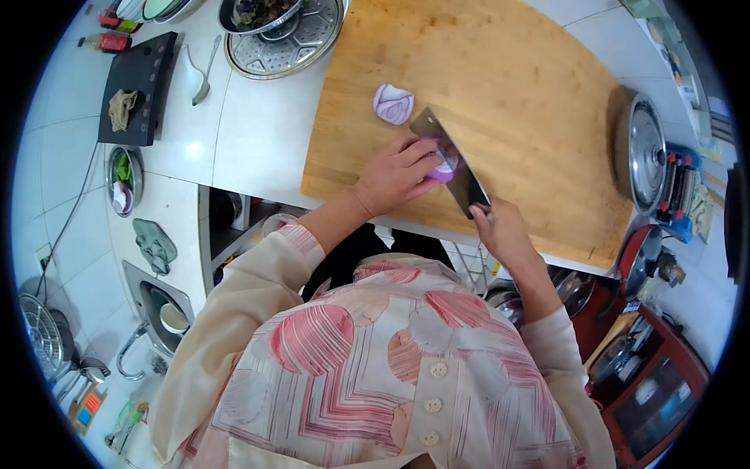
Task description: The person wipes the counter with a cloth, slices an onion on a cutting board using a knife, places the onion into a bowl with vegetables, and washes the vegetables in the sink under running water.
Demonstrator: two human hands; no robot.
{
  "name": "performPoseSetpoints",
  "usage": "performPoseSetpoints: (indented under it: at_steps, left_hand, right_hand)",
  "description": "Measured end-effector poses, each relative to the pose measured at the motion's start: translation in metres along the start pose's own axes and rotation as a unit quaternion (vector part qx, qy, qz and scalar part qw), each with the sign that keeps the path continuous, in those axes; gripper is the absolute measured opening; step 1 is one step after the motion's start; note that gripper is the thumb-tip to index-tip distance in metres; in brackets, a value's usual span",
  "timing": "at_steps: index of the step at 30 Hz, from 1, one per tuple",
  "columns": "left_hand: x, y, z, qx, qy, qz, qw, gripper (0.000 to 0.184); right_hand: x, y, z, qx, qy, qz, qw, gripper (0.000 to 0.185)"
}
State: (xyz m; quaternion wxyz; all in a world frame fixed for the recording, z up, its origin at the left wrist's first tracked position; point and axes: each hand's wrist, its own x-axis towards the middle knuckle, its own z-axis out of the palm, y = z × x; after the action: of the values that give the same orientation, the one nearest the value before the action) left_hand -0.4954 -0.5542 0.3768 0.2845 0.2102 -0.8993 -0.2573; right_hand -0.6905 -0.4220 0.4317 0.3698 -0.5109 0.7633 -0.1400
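Note:
My left hand [402, 173] is closed on a piece of purple onion [443, 169], pressing it against the wooden cutting board [531, 86]. In my right hand [501, 227] is the handle of a cleaver [457, 168]; its broad dark blade stands along the right side of the onion piece, slanting up and left. Whether the edge is in the onion cannot be seen. Another purple onion piece [393, 104], cut face showing its rings, lies on the board beyond my left hand.
A lidded metal pot [644, 152] stands at the board's right. Back left are a steamer rack [285, 51] and a bowl of dark food [258, 12]. Left are a spoon [207, 74], a black cooktop [144, 86], a dish with greens [123, 184] and a sink [160, 301].

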Motion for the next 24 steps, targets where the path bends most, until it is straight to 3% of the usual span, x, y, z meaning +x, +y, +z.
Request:
performPoseSetpoints:
  at_steps: [5, 8, 10, 13, 17, 20, 22, 23, 24]
  left_hand:
    - [-0.001, 0.004, 0.004, 0.016, -0.011, 0.003, 1.0, 0.04]
    - [0.004, 0.011, 0.014, 0.005, 0.021, -0.027, 0.999, 0.051]
    - [0.001, 0.018, 0.02, -0.004, 0.049, -0.103, 0.993, 0.062]
    - [-0.001, 0.019, 0.03, 0.019, 0.053, -0.117, 0.992, 0.072]
    - [0.006, 0.023, 0.033, 0.013, 0.025, -0.115, 0.993, 0.07]
    - [0.005, 0.025, 0.032, 0.013, 0.039, -0.151, 0.988, 0.066]
    - [-0.003, 0.024, 0.03, -0.221, 0.095, -0.31, 0.92, 0.057]
    - [-0.006, 0.021, 0.028, -0.217, 0.097, -0.31, 0.92, 0.057]
    - [-0.007, 0.015, 0.024, -0.399, 0.153, -0.363, 0.828, 0.053]
  right_hand:
    - [0.001, 0.03, 0.039, 0.023, 0.067, -0.027, 0.997, 0.024]
    - [0.005, 0.037, 0.034, 0.074, 0.102, -0.049, 0.991, 0.025]
    - [0.004, 0.036, 0.03, 0.058, 0.059, -0.052, 0.995, 0.025]
    - [-0.002, 0.039, 0.032, 0.085, 0.079, -0.043, 0.992, 0.021]
    - [-0.021, 0.025, 0.011, 0.186, 0.137, -0.056, 0.971, 0.018]
    - [-0.03, 0.035, -0.006, 0.205, 0.164, 0.008, 0.965, 0.019]
    - [-0.031, 0.052, -0.012, 0.258, 0.171, 0.028, 0.95, 0.02]
    - [-0.033, 0.06, -0.016, 0.284, 0.172, 0.035, 0.943, 0.019]
    - [-0.034, 0.067, -0.02, 0.309, 0.172, 0.043, 0.934, 0.018]
